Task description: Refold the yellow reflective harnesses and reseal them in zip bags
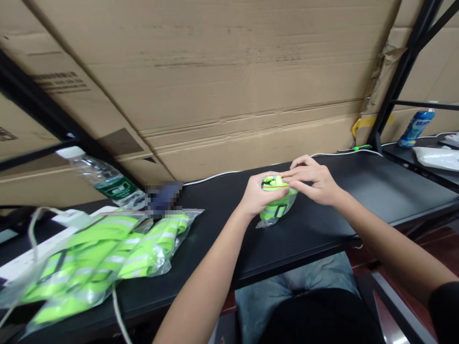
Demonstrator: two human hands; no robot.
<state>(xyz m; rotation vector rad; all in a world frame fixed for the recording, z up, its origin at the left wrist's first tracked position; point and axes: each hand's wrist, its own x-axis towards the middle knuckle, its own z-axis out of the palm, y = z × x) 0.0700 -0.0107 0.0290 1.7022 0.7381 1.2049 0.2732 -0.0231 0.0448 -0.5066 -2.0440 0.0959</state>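
Note:
A clear plastic zip bag [271, 215] stands over the black table, packed with a folded neon yellow-green reflective strap [268, 210] that has a black buckle. My left hand [254, 193] is closed around the bag's upper left side, its thumb across the front just below the opening. At the top right, my right hand [315, 180] has its thumb and fingertips at the rim of the bag, pinching it. Part of the strap shows at the mouth between the hands. Fingers behind the bag are hidden.
More bagged neon straps [96, 248] lie on the table's left, beside a phone-like dark object [163, 198] and a tilted water bottle [107, 177]. A white cable [215, 177] runs along the back. Cardboard [233, 71] walls the far side. A blue bottle [416, 128] stands far right.

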